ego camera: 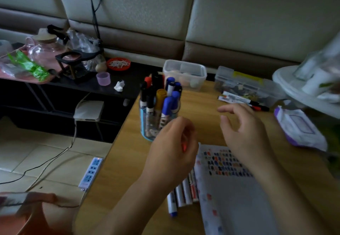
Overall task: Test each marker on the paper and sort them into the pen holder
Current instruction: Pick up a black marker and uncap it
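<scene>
A clear pen holder [147,126] stands on the wooden table, filled with several markers with black, blue, red and yellow caps. My left hand [171,148] hovers just in front of it, fingers curled round a red-orange marker [184,145] that is mostly hidden. My right hand [242,130] floats open above the top of the paper [235,194], fingers spread and holding nothing. The paper carries rows of small coloured test marks. Several markers [182,192] lie side by side at the paper's left edge, partly under my left wrist.
Two or three more markers [244,102] lie by a clear plastic case [244,85] at the back right. A lidded food box [184,72] stands behind the holder. A wet-wipes pack [299,128] lies at right. The table's left edge drops to a floor with a power strip [91,172].
</scene>
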